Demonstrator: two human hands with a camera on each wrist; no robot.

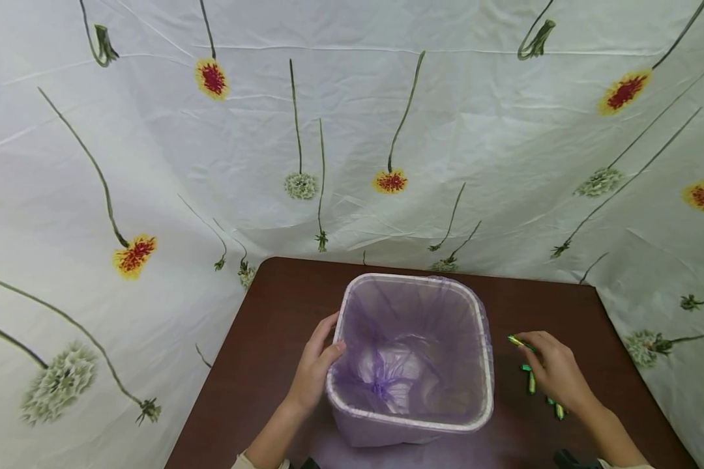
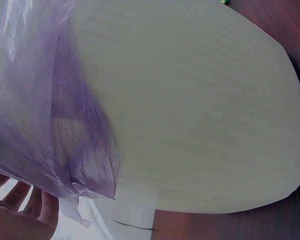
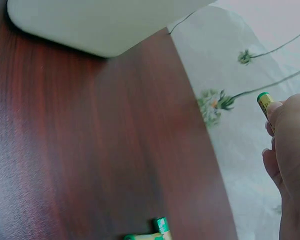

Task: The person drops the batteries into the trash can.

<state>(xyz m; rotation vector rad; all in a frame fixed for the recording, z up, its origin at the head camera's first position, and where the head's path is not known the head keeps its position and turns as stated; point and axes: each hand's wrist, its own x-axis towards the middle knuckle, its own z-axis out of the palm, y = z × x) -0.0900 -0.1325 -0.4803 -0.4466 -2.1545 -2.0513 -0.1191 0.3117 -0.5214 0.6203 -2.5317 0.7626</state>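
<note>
Your right hand [image 1: 556, 368] pinches a battery [image 1: 519, 342] right of the lined bin [image 1: 381, 431], which your left hand [image 1: 312, 370] grips at left; battery likely light, rigid, slightly slippery: hold mid-barrel

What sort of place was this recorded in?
Probably a makeshift indoor recording corner: a dark table backed by creased flower-print cloth, with a purple-lined bin standing on top.

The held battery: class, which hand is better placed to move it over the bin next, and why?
Probably the right hand: it pinches the battery, just right of the bin. The left hand grips the rim on the opposite side and would likely have to let go.
</note>
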